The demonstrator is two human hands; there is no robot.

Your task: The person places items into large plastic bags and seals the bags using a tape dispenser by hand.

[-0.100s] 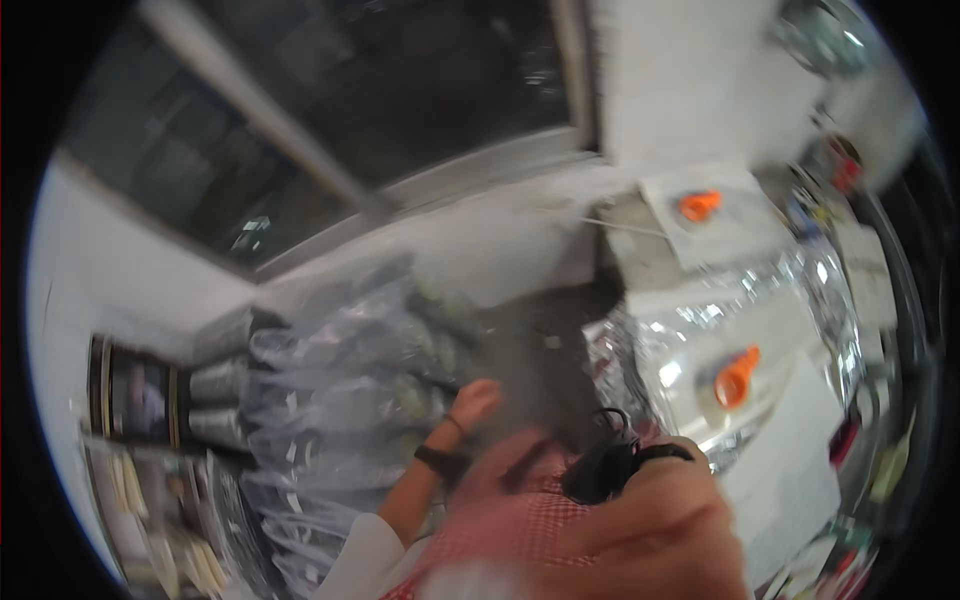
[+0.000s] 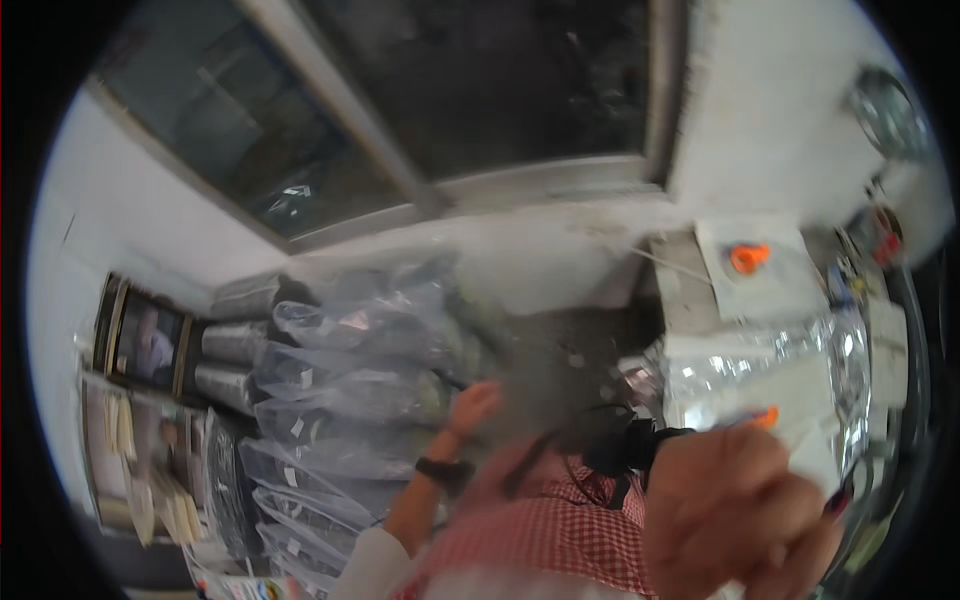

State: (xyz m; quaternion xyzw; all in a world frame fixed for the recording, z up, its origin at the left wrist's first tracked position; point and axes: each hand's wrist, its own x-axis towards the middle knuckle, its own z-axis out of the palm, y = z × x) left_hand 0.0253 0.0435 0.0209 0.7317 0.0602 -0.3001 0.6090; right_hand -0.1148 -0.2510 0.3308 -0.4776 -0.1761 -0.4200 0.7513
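My left hand (image 2: pixel 474 407), a dark band on its wrist, hangs beside several plastic-covered bundles (image 2: pixel 350 385). Its fingers are too blurred to read. Large and close in the lower right is my right hand (image 2: pixel 740 505), its fingers curled together; whatever they hold, if anything, is hidden. A black device (image 2: pixel 622 447) with a thin cable shows at the right wrist, against my red checkered clothing (image 2: pixel 540 540). Behind the right hand, an orange ring-shaped object (image 2: pixel 762 416) is mostly covered.
Silvery clear plastic sheeting (image 2: pixel 850 360) covers a work surface on the right. Another orange ring-shaped object (image 2: pixel 749 258) lies on a pale sheet farther back. A dark window (image 2: pixel 500 90) is set in the white wall, and framed pictures (image 2: pixel 148 340) stand at left.
The whole view has swung, shifting the room right and down in the picture. My right hand has moved right and now covers most of the nearer orange object. My left hand stays beside the bundles.
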